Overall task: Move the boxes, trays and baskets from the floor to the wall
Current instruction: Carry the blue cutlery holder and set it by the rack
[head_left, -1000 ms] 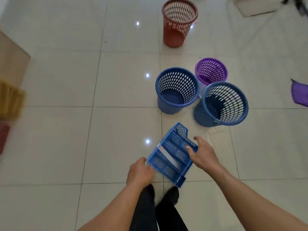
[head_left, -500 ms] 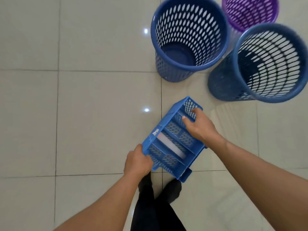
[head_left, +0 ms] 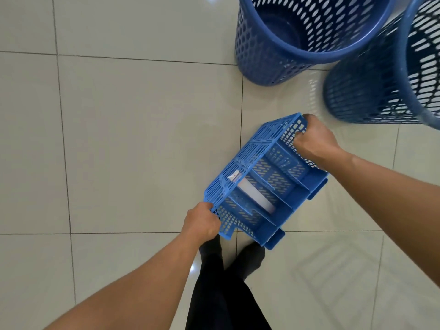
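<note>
Both hands are gripping one blue tray (head_left: 262, 182), a slotted plastic file rack with several dividers. The left hand (head_left: 202, 222) is closing around the tray's near-left corner, fingers curled over the perforated side wall. The right hand (head_left: 316, 141) is clamping the far-right corner, fingers hooked inside the mesh end wall and thumb lying over its outer rim. The hands are sitting well apart, at opposite ends of the tray.

The tray is lying diagonally across the view, long axis running from lower left to upper right, above the floor (head_left: 119, 139) and just ahead of the person's feet. The frame is not showing whether its underside is touching the tiles. A white sheet (head_left: 256, 195) is sitting in one of the middle slots, leaning along a divider. Two solid blue tabs are projecting from the tray's lower-right edge.

Two blue perforated baskets are standing on the floor beyond the tray. The left basket (head_left: 273, 55) is standing upright at top centre, its round rim cut off by the top edge of the view. The right basket (head_left: 371, 91) is appearing tilted toward the camera at the top right, partly cut off by the right edge. The two baskets are standing just beside each other; whether they are touching is not clear. The right hand is working near the right basket's base without touching it.

The floor is showing pale glossy tiles with thin dark joints. Dark trouser legs (head_left: 221, 294) are occupying the bottom centre, between the two bare forearms.
</note>
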